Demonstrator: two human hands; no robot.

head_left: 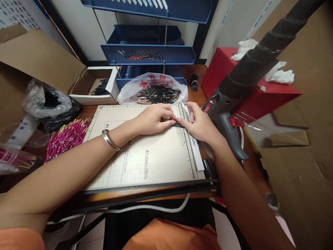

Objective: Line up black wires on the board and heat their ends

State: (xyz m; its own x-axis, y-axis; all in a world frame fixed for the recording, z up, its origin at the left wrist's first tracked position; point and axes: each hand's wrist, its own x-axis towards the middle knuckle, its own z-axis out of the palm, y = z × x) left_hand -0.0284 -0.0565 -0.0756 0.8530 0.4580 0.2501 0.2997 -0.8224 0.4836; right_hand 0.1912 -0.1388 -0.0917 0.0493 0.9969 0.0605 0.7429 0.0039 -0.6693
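Fingers of L hand (158, 119) closed, thumb & fingertips pinched on thin black rods (178, 124), which lie flat on upper R part of cutter board (161, 163), ends by the white strip (198, 161). R hand (200, 121): thumb bent in over strip, tip next to rods & close to L fingertips, other fingers curled beyond strip; can't tell if it grips anything.

Writing: strip reads "Cutter", plus a word starting "SUNW", rest under R thumb. Board has printed grid w/ "B5", "91mm x 128mm", "128mm x 182mm"; other figs. partly under L arm. Clear plastic bag (130, 92) behind board, full of black rods w/ gold tips, has red characters. Magenta rods (66, 139) piled L of board on worktop.
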